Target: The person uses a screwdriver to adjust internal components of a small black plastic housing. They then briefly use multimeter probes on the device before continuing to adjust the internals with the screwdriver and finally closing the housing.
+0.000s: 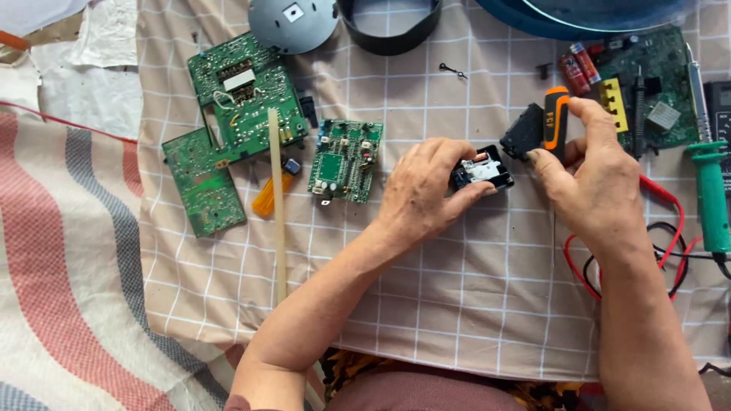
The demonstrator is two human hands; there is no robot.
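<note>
The left hand is closed around a small black module with a white part and some copper showing on its top; the fingers hold it from the left side, just above the checked cloth that covers the counter. The right hand is closed on a screwdriver with an orange and black handle, thumb and fingers clamped on the handle. A black plastic piece sits just beside the handle, between the two hands and touching the module's upper right corner or very near it. The two hands are close together but do not touch.

To the left of the left hand lies a small green circuit board, then a wooden stick and a larger green board. To the right of the right hand lies a green soldering iron with red and black wires.
</note>
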